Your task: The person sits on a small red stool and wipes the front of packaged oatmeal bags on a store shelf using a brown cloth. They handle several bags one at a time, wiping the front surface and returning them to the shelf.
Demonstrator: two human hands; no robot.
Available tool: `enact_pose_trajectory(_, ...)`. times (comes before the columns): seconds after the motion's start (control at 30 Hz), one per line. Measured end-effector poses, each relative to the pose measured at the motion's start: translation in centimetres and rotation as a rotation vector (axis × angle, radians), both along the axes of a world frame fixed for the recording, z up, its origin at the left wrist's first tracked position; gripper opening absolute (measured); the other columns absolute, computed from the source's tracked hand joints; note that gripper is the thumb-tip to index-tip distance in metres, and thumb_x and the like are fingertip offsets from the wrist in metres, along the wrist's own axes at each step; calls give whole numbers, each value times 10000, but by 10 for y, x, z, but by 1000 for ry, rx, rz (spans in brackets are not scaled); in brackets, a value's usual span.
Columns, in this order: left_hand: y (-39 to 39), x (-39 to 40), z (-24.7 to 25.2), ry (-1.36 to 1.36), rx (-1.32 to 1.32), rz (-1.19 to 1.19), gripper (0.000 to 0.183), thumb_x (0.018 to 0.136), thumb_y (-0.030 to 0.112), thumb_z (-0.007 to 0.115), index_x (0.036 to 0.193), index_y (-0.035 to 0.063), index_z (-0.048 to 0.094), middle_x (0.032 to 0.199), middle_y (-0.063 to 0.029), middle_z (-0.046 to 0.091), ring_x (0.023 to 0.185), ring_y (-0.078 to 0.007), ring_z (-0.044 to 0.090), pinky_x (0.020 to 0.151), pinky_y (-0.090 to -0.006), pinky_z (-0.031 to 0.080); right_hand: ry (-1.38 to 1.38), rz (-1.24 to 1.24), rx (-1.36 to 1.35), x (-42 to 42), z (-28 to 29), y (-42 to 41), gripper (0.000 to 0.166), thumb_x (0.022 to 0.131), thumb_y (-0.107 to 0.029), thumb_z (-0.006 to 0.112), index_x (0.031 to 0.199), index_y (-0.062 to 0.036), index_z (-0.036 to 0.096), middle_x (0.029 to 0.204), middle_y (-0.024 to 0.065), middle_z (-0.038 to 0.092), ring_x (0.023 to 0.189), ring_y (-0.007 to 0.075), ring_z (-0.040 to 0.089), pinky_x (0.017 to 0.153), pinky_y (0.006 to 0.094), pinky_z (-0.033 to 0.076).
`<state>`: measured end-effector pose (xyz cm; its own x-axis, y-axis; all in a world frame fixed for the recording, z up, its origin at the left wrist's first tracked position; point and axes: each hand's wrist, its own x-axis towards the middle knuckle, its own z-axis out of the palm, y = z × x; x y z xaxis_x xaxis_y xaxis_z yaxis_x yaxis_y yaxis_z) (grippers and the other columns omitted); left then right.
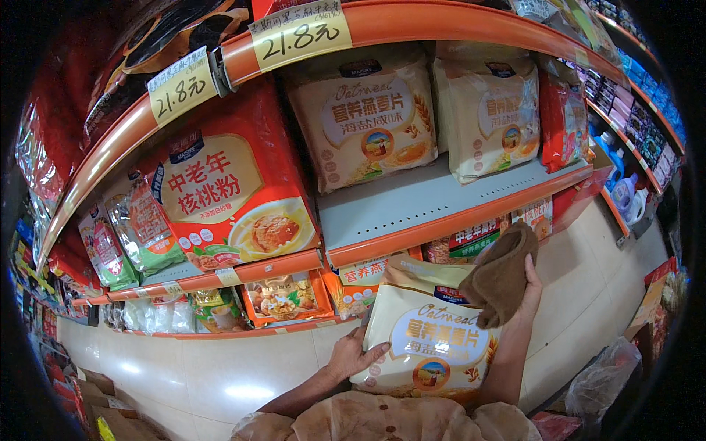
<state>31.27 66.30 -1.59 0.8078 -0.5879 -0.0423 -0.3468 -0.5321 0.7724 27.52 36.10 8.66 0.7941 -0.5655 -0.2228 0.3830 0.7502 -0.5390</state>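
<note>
A cream plastic bag of oatmeal (430, 331) is close to my body, its printed front facing up. My left hand (361, 353) grips its left side, with the thumb on the front. In my right hand (527, 292) is a folded brown cloth (502, 275), which lies over the bag's upper right corner. Beyond the bag, similar oatmeal bags stand on a grey metal shelf (386, 209): one in the middle (364, 121), another to its right (491, 121). Bare shelf surface shows in front of them.
A large red bag of walnut powder (231, 193) stands left on the shelf. An orange shelf rail with price tags (419, 22) curves overhead. Orange packets (287, 297) fill the lower shelf. Cardboard boxes (105, 402) lie at lower left; clear plastic wrap (601, 375) is at lower right.
</note>
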Motion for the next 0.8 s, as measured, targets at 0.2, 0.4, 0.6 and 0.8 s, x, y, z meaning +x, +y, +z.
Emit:
enact_pose_trajectory(0.2, -5, 31, 45, -376, -346, 134, 290, 758, 195, 615, 923, -38, 565, 716, -100, 534, 601, -169, 514, 516, -266, 419, 129, 156, -120, -27, -3, 44, 428, 868, -322, 459, 1175, -24, 463, 1086, 122, 549, 963, 245, 541, 847, 379, 445)
enact_pose_trajectory(0.4, -56, 102, 104, -619, -557, 205, 446, 776, 113, 602, 1154, -19, 407, 1055, -133, 453, 911, -195, 483, 773, -298, 417, 28, 378, -49, -51, -67, 55, 444, 855, -269, 477, 1187, 24, 439, 1101, 137, 538, 966, 256, 541, 854, 374, 434)
enact_pose_trajectory(0.6, -104, 218, 118, -521, -825, 544, 620, 766, 282, 639, 1190, -65, 350, 1101, -222, 433, 1050, -332, 407, 883, -384, 351, 30, 389, -61, -53, -98, 56, 451, 853, -253, 486, 1186, 46, 428, 1089, 129, 542, 952, 245, 542, 839, 363, 433)
enact_pose_trajectory(0.8, -112, 323, 96, -459, -780, 731, 733, 673, 381, 716, 1154, -81, 411, 1101, -238, 496, 1033, -337, 466, 888, -352, 369, 20, 359, -62, -53, -93, 60, 474, 825, -259, 540, 1167, 50, 429, 1058, 134, 553, 921, 250, 554, 812, 364, 447)
